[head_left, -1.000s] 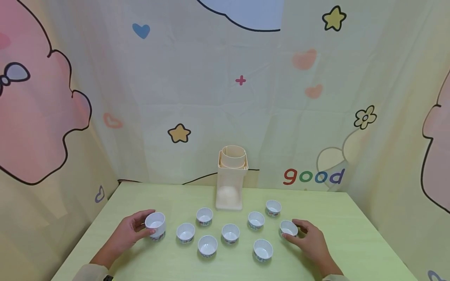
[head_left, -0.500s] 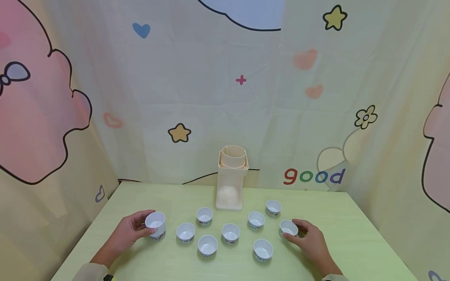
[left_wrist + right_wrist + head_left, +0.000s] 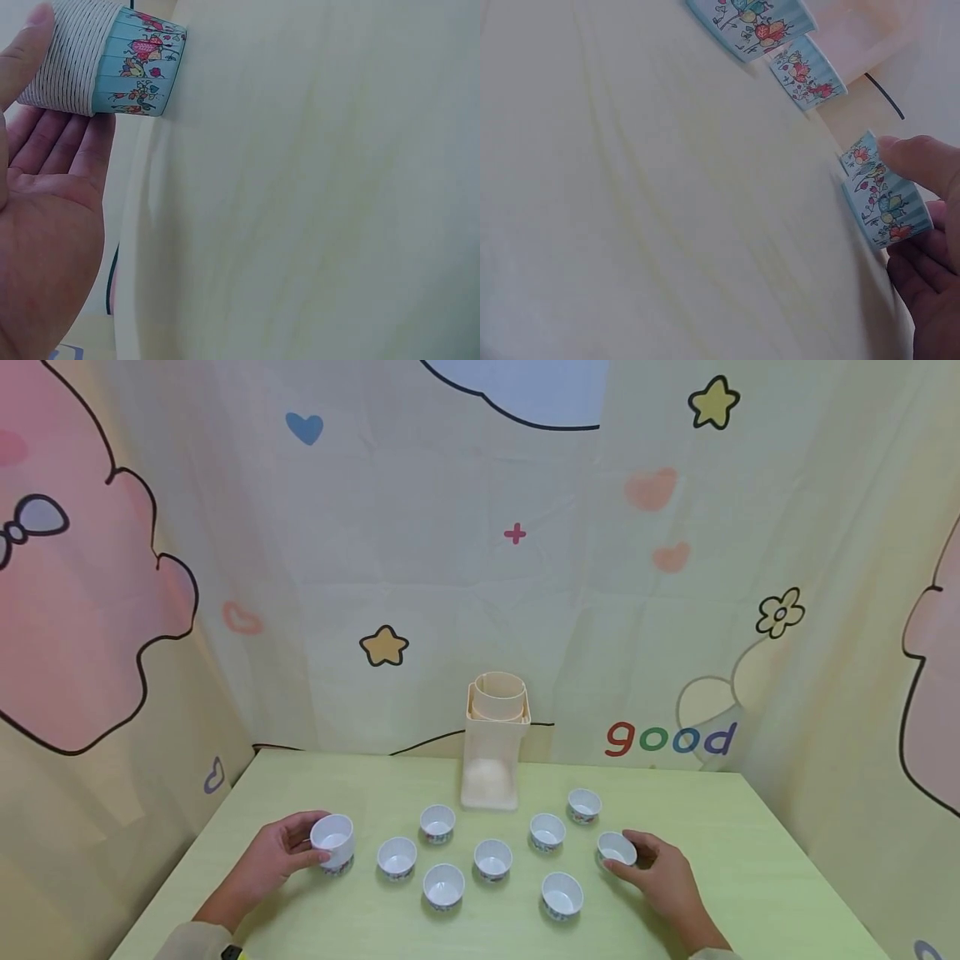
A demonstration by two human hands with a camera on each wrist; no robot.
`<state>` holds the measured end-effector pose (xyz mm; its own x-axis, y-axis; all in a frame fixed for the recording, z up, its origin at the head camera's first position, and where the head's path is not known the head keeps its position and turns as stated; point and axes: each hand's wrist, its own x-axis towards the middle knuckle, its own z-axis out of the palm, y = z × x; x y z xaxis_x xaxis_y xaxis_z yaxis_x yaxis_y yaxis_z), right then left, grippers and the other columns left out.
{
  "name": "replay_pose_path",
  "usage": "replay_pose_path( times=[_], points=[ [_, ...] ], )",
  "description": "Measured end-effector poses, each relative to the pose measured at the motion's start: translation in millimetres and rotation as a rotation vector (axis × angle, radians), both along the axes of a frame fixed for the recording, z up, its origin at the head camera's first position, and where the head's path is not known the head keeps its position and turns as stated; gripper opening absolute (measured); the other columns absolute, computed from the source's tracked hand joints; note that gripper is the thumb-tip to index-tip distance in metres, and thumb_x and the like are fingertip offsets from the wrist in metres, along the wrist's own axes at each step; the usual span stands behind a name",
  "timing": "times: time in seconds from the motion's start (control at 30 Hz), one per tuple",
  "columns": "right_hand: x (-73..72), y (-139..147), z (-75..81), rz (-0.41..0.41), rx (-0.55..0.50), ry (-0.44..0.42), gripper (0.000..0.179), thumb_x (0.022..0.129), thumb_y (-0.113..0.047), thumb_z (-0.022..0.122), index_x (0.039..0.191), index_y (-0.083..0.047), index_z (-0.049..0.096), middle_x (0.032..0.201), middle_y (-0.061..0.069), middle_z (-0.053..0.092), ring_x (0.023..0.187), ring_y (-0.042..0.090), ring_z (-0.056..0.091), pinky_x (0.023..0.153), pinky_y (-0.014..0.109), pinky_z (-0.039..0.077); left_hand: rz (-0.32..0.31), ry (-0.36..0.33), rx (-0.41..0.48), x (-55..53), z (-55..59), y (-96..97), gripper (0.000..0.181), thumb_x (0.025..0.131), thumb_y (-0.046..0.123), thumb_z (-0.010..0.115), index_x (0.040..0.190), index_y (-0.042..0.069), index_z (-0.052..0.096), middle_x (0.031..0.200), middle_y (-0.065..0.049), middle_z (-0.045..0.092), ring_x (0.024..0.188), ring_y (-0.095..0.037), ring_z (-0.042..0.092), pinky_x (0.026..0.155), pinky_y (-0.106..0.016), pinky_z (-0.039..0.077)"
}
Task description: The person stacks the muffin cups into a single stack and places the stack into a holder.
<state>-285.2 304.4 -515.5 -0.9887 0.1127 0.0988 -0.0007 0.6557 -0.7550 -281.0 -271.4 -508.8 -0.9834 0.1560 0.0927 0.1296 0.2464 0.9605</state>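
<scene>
At the left of the table, my left hand (image 3: 279, 853) grips a stack of nested paper baking cups (image 3: 332, 843) between thumb and fingers. The left wrist view shows the stack's many white rims and the blue flowered wall of its lowest cup (image 3: 139, 64). Toward the right, my right hand (image 3: 663, 875) pinches a single baking cup (image 3: 617, 850) by its sides. That cup's printed side (image 3: 889, 206) stands on the table in the right wrist view. Several more cups are spread upright between the hands, among them a front one (image 3: 443, 887) and a middle one (image 3: 492, 860).
A cream plastic dispenser (image 3: 491, 768) with a round tube on top stands at the back centre of the pale table (image 3: 360, 777). Nearest my right hand are a back cup (image 3: 584, 807) and a front cup (image 3: 562, 896). A printed curtain (image 3: 450, 568) hangs behind.
</scene>
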Motion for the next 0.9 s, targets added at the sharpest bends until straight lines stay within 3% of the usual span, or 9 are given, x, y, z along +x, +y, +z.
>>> replay_pose_path(
  times=[0.17, 0.43, 0.63, 0.9],
  points=[
    [0.9, -1, 0.7, -0.002, 0.001, -0.001, 0.074, 0.076, -0.037, 0.092, 0.133, 0.002, 0.064, 0.117, 0.017, 0.073, 0.100, 0.021, 0.068, 0.077, 0.014, 0.054, -0.011, -0.010, -0.016, 0.3, 0.2, -0.3, 0.070, 0.084, 0.011, 0.084, 0.142, -0.007, 0.051, 0.144, -0.030, 0.055, 0.121, -0.019, 0.065, 0.097, -0.024, 0.058],
    [5.8, -5, 3.2, 0.001, -0.053, -0.003, 0.072, 0.077, -0.033, 0.091, 0.133, 0.003, 0.064, 0.117, 0.017, 0.073, 0.099, 0.019, 0.069, 0.076, 0.011, 0.054, -0.033, 0.000, -0.032, -0.7, -0.4, -2.2, 0.069, 0.086, 0.011, 0.082, 0.143, -0.008, 0.049, 0.145, -0.030, 0.055, 0.122, -0.018, 0.064, 0.097, -0.021, 0.057],
    [7.6, -7, 5.4, 0.004, -0.098, 0.002, 0.068, 0.078, -0.028, 0.091, 0.132, 0.002, 0.065, 0.119, 0.018, 0.073, 0.100, 0.019, 0.071, 0.077, 0.009, 0.054, -0.030, -0.010, -0.053, 0.0, 0.2, -1.8, 0.069, 0.087, 0.011, 0.081, 0.144, -0.007, 0.048, 0.146, -0.029, 0.054, 0.130, -0.034, 0.060, 0.099, -0.025, 0.057],
    [10.3, -13, 13.8, 0.021, -0.109, 0.009, 0.067, 0.078, -0.028, 0.091, 0.132, 0.002, 0.064, 0.121, 0.021, 0.072, 0.106, 0.027, 0.071, 0.088, 0.028, 0.062, -0.043, -0.005, -0.047, -1.0, -0.8, -2.1, 0.068, 0.088, 0.013, 0.081, 0.144, -0.006, 0.048, 0.146, -0.027, 0.054, 0.130, -0.033, 0.059, 0.099, -0.025, 0.057]
  ],
)
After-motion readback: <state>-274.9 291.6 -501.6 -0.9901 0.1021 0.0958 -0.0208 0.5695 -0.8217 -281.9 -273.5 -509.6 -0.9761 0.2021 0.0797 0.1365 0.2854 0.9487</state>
